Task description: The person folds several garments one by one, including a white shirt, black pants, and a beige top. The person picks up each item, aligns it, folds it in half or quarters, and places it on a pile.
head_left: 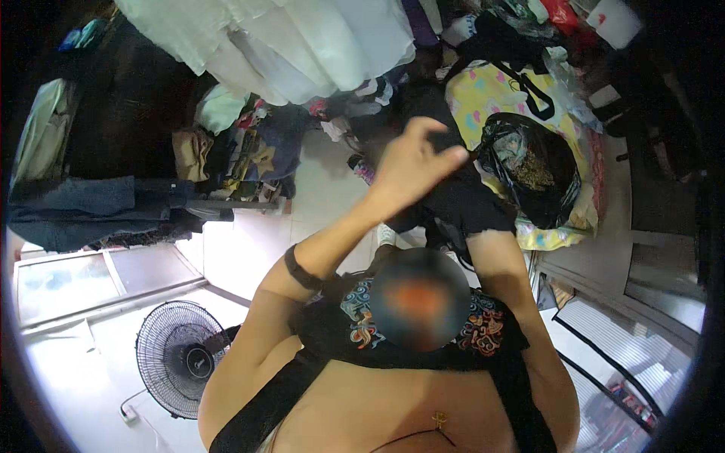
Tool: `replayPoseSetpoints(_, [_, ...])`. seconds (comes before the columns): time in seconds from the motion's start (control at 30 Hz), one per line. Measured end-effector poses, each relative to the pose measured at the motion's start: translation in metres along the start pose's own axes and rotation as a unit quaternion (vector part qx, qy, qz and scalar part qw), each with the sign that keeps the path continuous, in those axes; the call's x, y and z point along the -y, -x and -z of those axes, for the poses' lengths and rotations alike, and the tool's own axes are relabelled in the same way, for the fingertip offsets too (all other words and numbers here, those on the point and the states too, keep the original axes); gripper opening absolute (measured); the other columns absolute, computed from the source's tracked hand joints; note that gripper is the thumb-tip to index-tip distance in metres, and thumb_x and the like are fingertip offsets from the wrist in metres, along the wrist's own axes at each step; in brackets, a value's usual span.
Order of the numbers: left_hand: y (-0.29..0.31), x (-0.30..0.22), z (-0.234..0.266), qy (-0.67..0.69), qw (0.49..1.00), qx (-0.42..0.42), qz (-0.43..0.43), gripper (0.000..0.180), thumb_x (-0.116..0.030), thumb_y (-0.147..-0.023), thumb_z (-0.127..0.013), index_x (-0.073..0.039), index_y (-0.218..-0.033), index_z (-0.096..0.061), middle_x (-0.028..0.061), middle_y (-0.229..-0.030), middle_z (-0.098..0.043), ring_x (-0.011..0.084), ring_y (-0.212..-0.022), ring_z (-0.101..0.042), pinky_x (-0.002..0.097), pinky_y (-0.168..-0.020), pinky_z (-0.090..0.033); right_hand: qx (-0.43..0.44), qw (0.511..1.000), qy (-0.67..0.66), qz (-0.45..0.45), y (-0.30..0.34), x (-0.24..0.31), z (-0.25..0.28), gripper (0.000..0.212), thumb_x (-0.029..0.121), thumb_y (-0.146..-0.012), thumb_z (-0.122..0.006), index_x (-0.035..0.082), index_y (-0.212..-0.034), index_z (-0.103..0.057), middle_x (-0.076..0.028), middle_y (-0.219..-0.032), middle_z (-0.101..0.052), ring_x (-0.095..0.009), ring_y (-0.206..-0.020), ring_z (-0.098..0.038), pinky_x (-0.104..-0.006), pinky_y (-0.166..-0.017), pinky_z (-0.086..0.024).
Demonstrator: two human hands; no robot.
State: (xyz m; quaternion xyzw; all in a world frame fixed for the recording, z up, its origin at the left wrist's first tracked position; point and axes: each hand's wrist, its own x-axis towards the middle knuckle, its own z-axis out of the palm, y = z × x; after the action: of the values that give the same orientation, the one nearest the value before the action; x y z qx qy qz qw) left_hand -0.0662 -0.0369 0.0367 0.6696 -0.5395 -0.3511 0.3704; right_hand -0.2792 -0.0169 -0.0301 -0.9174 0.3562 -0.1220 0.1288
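Raised in front of me, my left hand [414, 164] has its thumb and index finger spread apart, with nothing visible between them. A dark band [299, 270] circles that arm. Black cloth [470, 198] lies just beyond and to the right of this hand. My right forearm [500, 264] reaches up to the black cloth, which hides the hand and its fingers. To the right, an open black plastic bag [565, 195] holds brownish, crumbly material and a crumpled clear wrapper. It rests on a yellow patterned cloth [468, 94].
White fabric [302, 45] hangs at the far side. Piled clothes [260, 155] and folded dark jeans [83, 200] are on the left. A black fan [177, 359] stands at lower left. A black metal rail [604, 362] runs at lower right, near a sliding door frame [604, 279].
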Motion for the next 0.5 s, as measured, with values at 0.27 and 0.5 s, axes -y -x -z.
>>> replayPoseSetpoints(0.27, [0.007, 0.018, -0.022, -0.002, 0.893, 0.372, -0.252, 0.039, -0.034, -0.099, -0.055, -0.003, -0.079, -0.043, 0.0099, -0.060, -0.039, 0.0184, -0.057, -0.040, 0.0377, -0.054, -0.038, 0.034, 0.823, -0.516, -0.233, 0.005, -0.003, 0.019, 0.050, 0.016, -0.091, -0.058, 0.001, -0.138, -0.049, -0.015, -0.141, -0.052, -0.026, -0.128, -0.049, -0.0341, -0.108, -0.036])
replayPoseSetpoints(0.5, [0.019, -0.010, -0.008, -0.033, 0.877, 0.418, -0.234, 0.031, -0.032, -0.084, -0.073, -0.004, -0.088, -0.060, 0.0145, -0.071, -0.061, 0.0304, -0.070, -0.062, 0.0424, -0.064, -0.047, 0.032, 0.804, -0.534, -0.260, 0.035, -0.034, -0.011, 0.052, 0.015, -0.088, -0.062, 0.000, -0.136, -0.050, -0.015, -0.137, -0.054, -0.026, -0.124, -0.052, -0.0344, -0.106, -0.039])
